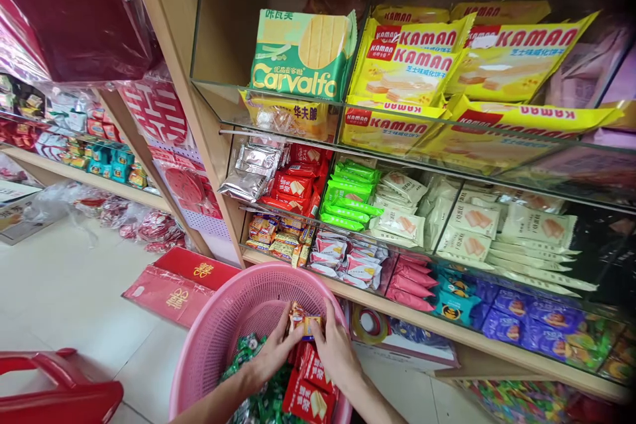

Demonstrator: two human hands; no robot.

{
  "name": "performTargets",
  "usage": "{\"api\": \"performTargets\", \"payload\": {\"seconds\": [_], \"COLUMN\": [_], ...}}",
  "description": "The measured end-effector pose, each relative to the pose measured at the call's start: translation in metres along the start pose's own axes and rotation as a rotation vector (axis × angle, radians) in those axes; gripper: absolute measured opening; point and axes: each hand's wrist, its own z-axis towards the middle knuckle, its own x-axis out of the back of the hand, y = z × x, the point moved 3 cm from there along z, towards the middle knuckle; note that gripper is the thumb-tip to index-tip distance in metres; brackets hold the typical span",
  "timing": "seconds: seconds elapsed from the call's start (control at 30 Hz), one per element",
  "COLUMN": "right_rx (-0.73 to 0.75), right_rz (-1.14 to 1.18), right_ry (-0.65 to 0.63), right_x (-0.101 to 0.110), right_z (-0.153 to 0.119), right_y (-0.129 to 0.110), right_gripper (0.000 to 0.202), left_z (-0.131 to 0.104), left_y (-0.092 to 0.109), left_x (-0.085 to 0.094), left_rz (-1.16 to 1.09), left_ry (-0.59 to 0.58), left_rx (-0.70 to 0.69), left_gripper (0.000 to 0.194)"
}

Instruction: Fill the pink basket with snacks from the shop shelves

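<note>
1. Red plastic item point(54, 387) at far left bottom, on the white tiled floor point(74, 291); what it is, can't tell.
2. Red flat packs with gold characters point(181, 285) lie on the floor just left of the basket, against the shelf base.
3. Pink plastic mesh basket point(233, 318) bottom centre, below the lowest shelf edge. Inside: green-wrapped candies point(248, 351) on the left, red snack packs point(311, 387) on the right.
4. Left hand point(271, 358) inside the basket, fingers pinching the left end of a small orange-yellow snack packet point(304, 322). Grip closed on the packet.
5. Right hand point(338, 348) at the basket's right side, fingers closed on the right end of the same packet. Both grips hold it together.
6. Packet sits above the red packs, near the basket's back rim, just under the wooden shelf point(447, 331).
7. Shelf row above the hands, left to right: small orange packets point(278, 238), white-pink packs point(348, 262), pink sachets point(410, 285), blue packs point(517, 318).
8. Next row up: silver foil packs point(253, 169), red packs point(298, 182), bright green packs point(348, 195), pale cream biscuit packs point(497, 232).
9. Top glass shelf: green Carvalfo wafer pack point(303, 53) on the left, yellow Kaman packs point(447, 59) stacked to its right.
10. Tape roll point(370, 324) lies under the lowest shelf, just right of the right hand.
</note>
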Motion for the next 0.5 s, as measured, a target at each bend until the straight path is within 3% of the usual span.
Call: {"api": "performTargets", "payload": {"seconds": [0.1,0.27,0.4,0.5], "right_rx": [0.034,0.119,0.280,0.312], "right_rz": [-0.146,-0.349,-0.367,-0.352], "right_ry": [-0.020,-0.018,-0.048,-0.017], "right_x": [0.004,0.010,0.010,0.010], "right_z": [-0.004,-0.013,-0.014,-0.014], "right_y": [-0.008,-0.017,-0.015,-0.011], "right_gripper": [0.055,0.058,0.061,0.056], "left_z": [0.003,0.011,0.011,0.015], "left_y": [-0.003,0.004,0.009,0.007], "left_x": [-0.005,-0.015,-0.021,-0.016], "left_rz": [0.076,0.203,0.171,0.114], "left_ry": [-0.036,0.070,0.059,0.064], "left_rx": [-0.055,0.034,0.099,0.090], "left_gripper": [0.101,0.100,0.090,0.085]}}
